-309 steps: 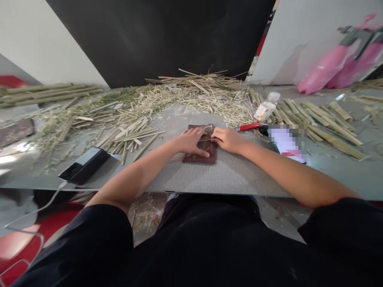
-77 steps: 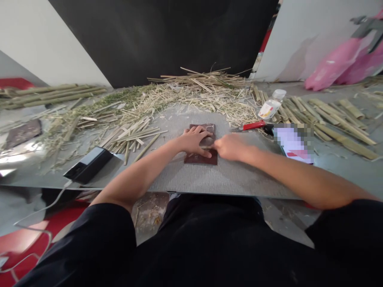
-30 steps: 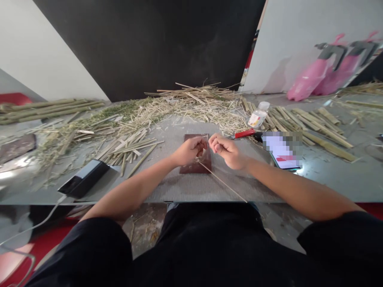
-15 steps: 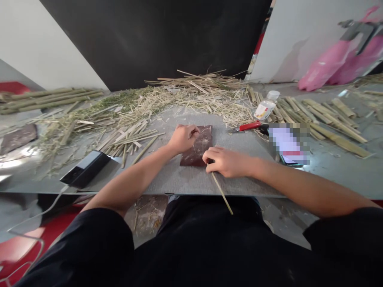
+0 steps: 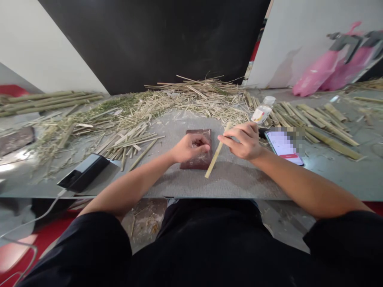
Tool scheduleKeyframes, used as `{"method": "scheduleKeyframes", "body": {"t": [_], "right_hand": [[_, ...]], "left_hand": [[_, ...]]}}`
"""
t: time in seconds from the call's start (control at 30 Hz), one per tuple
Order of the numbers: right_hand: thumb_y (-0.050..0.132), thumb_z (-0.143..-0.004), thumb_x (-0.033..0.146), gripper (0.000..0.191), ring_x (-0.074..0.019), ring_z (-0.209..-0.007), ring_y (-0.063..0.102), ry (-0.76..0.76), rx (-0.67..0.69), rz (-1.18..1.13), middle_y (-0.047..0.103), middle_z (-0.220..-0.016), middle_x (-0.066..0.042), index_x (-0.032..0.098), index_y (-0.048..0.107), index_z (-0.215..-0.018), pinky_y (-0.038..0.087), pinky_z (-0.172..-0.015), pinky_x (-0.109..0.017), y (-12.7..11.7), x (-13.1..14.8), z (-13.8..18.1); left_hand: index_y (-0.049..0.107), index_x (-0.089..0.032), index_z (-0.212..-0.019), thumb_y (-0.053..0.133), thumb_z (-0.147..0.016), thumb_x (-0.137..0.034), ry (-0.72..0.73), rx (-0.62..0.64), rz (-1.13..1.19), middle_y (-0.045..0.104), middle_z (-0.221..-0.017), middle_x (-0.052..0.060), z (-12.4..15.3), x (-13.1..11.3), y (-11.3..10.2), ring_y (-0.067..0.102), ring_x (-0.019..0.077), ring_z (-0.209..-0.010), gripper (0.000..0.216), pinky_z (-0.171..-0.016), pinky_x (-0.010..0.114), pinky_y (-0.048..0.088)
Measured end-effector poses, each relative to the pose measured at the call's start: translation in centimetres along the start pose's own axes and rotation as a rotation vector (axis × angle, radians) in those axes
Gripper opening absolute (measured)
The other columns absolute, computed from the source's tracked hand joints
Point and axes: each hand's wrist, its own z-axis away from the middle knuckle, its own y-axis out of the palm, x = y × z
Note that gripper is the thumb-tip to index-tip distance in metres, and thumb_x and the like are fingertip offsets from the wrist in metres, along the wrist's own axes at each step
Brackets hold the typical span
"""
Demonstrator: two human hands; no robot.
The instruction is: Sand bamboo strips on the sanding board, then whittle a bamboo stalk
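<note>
My right hand (image 5: 243, 141) pinches a flat, pale green bamboo strip (image 5: 214, 162) between thumb and fingers. The strip slants over the grey tabletop, its lower end toward me. Over a dark reddish-brown slab (image 5: 194, 163) is my left hand (image 5: 193, 147), its fingers curled in and the thumb close to the index finger. Nothing shows in that hand, and it covers part of the slab. Behind my right hand the red-handled tool is hidden, apart from a dark end (image 5: 263, 132).
Bamboo shavings (image 5: 179, 101) are heaped along the back. Thin strips (image 5: 131, 139) lie left, wider split pieces (image 5: 323, 119) right. A capped bottle (image 5: 263, 109), a lit phone (image 5: 283, 146), a black box with a cable (image 5: 83, 173) and pink spray bottles (image 5: 317, 71) stand or lie around.
My right hand has lifted and moved right and away from me, bringing the strip from over my lap to above the table. My left hand has shifted slightly right and toward me.
</note>
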Motion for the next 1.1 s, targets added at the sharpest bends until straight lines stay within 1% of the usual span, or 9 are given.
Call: {"method": "scheduleKeyframes", "body": {"t": [0.1,0.17,0.4,0.5,0.57,0.7,0.83,0.93,1.1], "right_hand": [[0.064,-0.098,0.025,0.026,-0.0275,-0.100,0.060,0.112,0.017,0.014,0.072,-0.104,-0.002,0.039,0.073,-0.118,0.037,-0.092,-0.050,0.1,-0.1,0.1],[0.064,-0.097,0.024,0.025,-0.0290,-0.102,0.060,0.152,0.015,0.027,0.072,-0.104,-0.004,0.037,0.074,-0.116,0.037,-0.093,-0.051,0.1,-0.2,0.1],[0.068,-0.098,0.032,0.017,-0.0320,-0.118,0.062,0.010,0.102,-0.027,0.075,-0.115,-0.004,0.034,0.073,-0.115,0.037,-0.101,-0.052,0.3,1.0,-0.7],[0.066,-0.100,0.036,0.015,-0.0293,-0.105,0.065,-0.006,0.156,-0.078,0.075,-0.108,-0.007,0.029,0.075,-0.110,0.042,-0.092,-0.047,0.3,1.7,-1.1],[0.062,-0.102,0.033,0.016,-0.0266,-0.091,0.064,0.035,0.188,-0.088,0.074,-0.096,-0.008,0.025,0.076,-0.102,0.045,-0.082,-0.043,0.3,2.0,-1.3],[0.056,-0.103,0.025,0.021,-0.0255,-0.088,0.064,0.260,0.238,-0.241,0.070,-0.091,-0.009,0.022,0.075,-0.094,0.047,-0.076,-0.039,0.7,2.1,-1.3],[0.055,-0.097,0.016,0.022,-0.0247,-0.091,0.068,0.473,0.318,-0.519,0.073,-0.096,-0.008,0.022,0.076,-0.099,0.052,-0.082,-0.040,1.3,1.8,-1.3],[0.058,-0.095,0.016,0.023,-0.0237,-0.090,0.070,0.646,0.445,-0.663,0.077,-0.102,-0.006,0.024,0.078,-0.104,0.054,-0.082,-0.040,1.6,1.7,-1.3],[0.065,-0.096,0.029,0.020,-0.0169,-0.065,0.064,0.903,0.581,-0.974,0.074,-0.091,-0.005,0.023,0.075,-0.112,0.055,-0.061,-0.033,1.6,2.0,-1.5]], "left_hand": [[0.072,-0.014,-0.094,0.082,-0.084,-0.039,-0.101,0.123,0.005,0.074,-0.085,0.007,0.3,-1.0,0.9,0.068,0.0160,-0.074,0.028,-0.066,0.028,0.053],[0.072,-0.014,-0.094,0.082,-0.082,-0.032,-0.181,0.153,0.025,0.075,-0.081,0.006,0.5,-1.0,1.3,0.069,0.0163,-0.071,0.024,-0.063,0.028,0.053],[0.072,-0.015,-0.090,0.071,-0.081,-0.015,-0.192,0.113,0.080,0.075,-0.076,0.003,0.2,0.4,1.2,0.071,0.0149,-0.070,0.009,-0.066,0.028,0.054],[0.071,-0.016,-0.086,0.067,-0.086,-0.019,-0.180,0.096,0.003,0.076,-0.076,0.004,0.2,0.3,1.0,0.069,0.0137,-0.068,0.005,-0.064,0.026,0.050],[0.071,-0.016,-0.082,0.064,-0.092,-0.028,-0.189,0.069,-0.090,0.075,-0.075,0.004,0.1,0.3,0.8,0.063,0.0114,-0.061,0.017,-0.058,0.025,0.045],[0.072,-0.016,-0.079,0.062,-0.097,-0.038,-0.231,-0.093,-0.265,0.074,-0.068,0.004,-0.4,1.5,-0.4,0.050,0.0095,-0.049,0.030,-0.050,0.025,0.035],[0.072,-0.016,-0.081,0.065,-0.093,-0.036,-0.287,-0.264,-0.301,0.070,-0.062,0.003,-0.9,3.5,-2.3,0.055,0.0120,-0.051,0.025,-0.052,0.025,0.037],[0.069,-0.016,-0.078,0.063,-0.092,-0.035,-0.291,-0.302,-0.247,0.068,-0.060,0.003,-1.0,4.3,-3.2,0.057,0.0132,-0.052,0.024,-0.054,0.025,0.039],[0.069,-0.016,-0.079,0.064,-0.091,-0.035,-0.278,-0.281,-0.203,0.069,-0.060,0.003,-0.9,4.1,-2.8,0.056,0.0129,-0.051,0.024,-0.053,0.025,0.038]]}}
